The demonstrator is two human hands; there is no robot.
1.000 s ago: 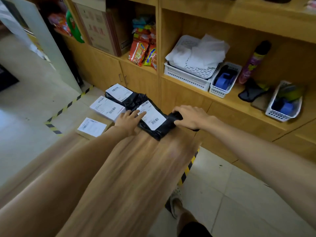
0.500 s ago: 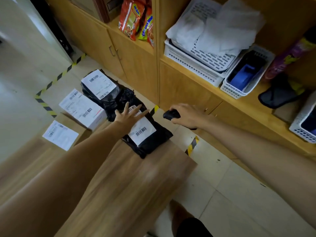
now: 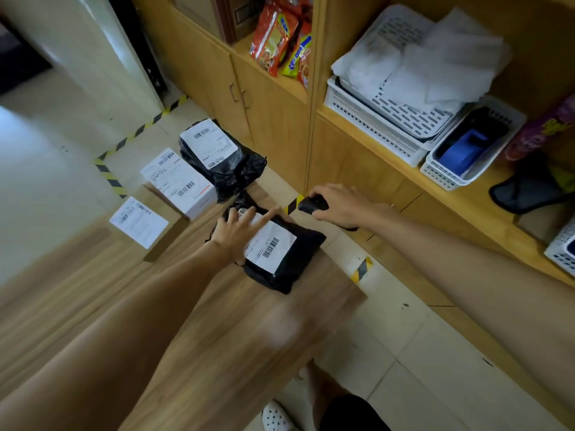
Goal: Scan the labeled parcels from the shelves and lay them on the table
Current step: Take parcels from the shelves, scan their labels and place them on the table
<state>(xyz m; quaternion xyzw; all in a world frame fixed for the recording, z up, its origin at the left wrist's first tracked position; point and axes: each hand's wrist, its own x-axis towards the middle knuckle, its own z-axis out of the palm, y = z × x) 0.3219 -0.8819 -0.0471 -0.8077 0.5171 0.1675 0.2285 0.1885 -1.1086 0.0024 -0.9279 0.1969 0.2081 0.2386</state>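
**Flat hand on the nearest parcel, scanner held beside it**

Four labeled parcels lie on the wooden desk (image 3: 193,331). The nearest one, a black bag (image 3: 289,262) with a white label, sits at the desk's right edge. The left hand (image 3: 238,234) rests flat on its upper left part, fingers spread across the label's corner; its grip is opened out, pinching nothing.

The right hand (image 3: 340,205) hangs just past the desk's edge, above the floor and in front of the cabinet, its grip pressed around a black scanner (image 3: 312,205). The scanner's front end points left, toward the bag, near it but not touching.

Farther along the desk lie a second black bag (image 3: 231,172) with a label on top, a white box (image 3: 180,185) just beside it, and a brown box (image 3: 165,241) carrying a white label. On the shelf (image 3: 401,178) to the right stand white baskets (image 3: 382,132) holding white sheets.
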